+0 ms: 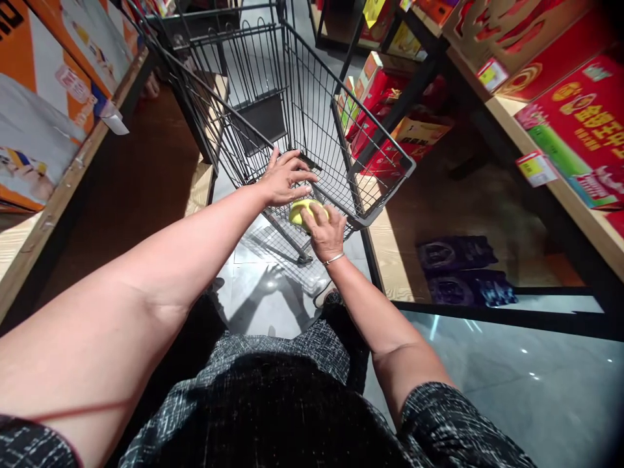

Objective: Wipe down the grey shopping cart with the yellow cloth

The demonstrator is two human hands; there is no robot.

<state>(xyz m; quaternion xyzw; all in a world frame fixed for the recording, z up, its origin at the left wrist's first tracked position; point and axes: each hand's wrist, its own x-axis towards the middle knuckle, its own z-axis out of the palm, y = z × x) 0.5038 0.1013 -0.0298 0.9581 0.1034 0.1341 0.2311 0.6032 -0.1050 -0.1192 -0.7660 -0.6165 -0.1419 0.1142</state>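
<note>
A black wire shopping cart [336, 84] stands in front of me, its near side turned towards my body. My right hand [327, 229] has its fingers pressed round a soft yellow cloth [298, 213], held at the cart's near rim. My left hand [288, 179] is just beyond and to the left of the cloth, over the same rim. Its fingers are spread and nothing shows in them. Whether the left palm touches the rim is hidden.
Shelves flank me on both sides. Orange-and-white boxes [34, 84] fill the left one; red gift boxes [580, 123] stand on the right one. Dark purple packages [458, 270] lie low at right. Grey floor tiles [248, 286] show below the cart.
</note>
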